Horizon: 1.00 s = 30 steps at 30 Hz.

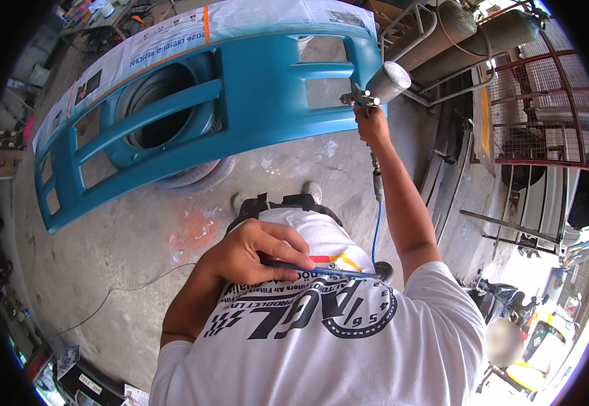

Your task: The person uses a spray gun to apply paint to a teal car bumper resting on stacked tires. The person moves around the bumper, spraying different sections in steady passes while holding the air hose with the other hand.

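Observation:
My right hand [374, 127] is closed round the handle of a spray gun [360, 98] with a silver cup [389, 80] on top. The gun is held at the right end of a teal car bumper [257, 95], its nozzle side over the openings there. From the gun's handle a metal coupling [377, 184] leads down to a blue air hose. In front of my chest my left hand [259, 252] is closed on a stretch of that air hose [342, 272]. Printed newspaper [172, 42] with orange tape covers the area along the bumper's far edge.
Stacked tires [196, 177] show beneath the bumper. Large gas cylinders [443, 34] lean in a metal frame at the far right, near a red mesh cage [545, 108]. A thin grey cable [115, 291] crosses the concrete floor at left. Another person [504, 342] is at the lower right.

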{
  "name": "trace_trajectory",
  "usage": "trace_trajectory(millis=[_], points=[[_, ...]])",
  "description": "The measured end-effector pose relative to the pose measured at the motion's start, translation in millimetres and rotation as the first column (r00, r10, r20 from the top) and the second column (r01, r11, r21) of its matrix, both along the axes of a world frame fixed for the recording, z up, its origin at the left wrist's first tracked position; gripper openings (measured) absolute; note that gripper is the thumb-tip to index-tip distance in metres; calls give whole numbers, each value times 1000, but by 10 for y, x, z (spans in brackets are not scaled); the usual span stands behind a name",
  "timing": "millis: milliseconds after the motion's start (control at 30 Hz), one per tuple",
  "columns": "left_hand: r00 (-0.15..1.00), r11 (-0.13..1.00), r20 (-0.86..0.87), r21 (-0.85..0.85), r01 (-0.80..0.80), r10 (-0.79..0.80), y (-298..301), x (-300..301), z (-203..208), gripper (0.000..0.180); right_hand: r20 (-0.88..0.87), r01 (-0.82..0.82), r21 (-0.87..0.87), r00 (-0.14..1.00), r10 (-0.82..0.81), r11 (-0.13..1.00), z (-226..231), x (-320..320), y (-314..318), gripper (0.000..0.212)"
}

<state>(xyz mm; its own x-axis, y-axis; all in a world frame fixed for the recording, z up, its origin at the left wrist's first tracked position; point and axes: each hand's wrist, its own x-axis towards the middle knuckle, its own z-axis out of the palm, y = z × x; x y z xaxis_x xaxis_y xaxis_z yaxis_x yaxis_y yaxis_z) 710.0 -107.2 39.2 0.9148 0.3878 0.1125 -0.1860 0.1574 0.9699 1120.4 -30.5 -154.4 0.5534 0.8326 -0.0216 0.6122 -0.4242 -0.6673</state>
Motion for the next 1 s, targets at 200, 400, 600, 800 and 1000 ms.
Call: trace_trajectory(millis=[200,400,600,800,1000], points=[[999,999,-37,-33,-11,10,-114,504,51,33,120,140,-65,984,-132,988,43,1171,-89,36],[996,999,-75,2,-42,42,-255,920,83,35,39,224,-170,975,-220,960,432,1844,-128,41],[991,997,-111,-28,-75,71,-423,1196,70,36,527,279,-211,839,-132,937,34,2424,-150,57],[990,992,-88,56,-109,113,-501,1045,119,36,-66,115,-248,989,-135,962,524,1339,-299,47],[997,996,-61,89,-32,37,-459,458,164,28,-275,39,-147,958,-79,988,569,23,-589,44]])
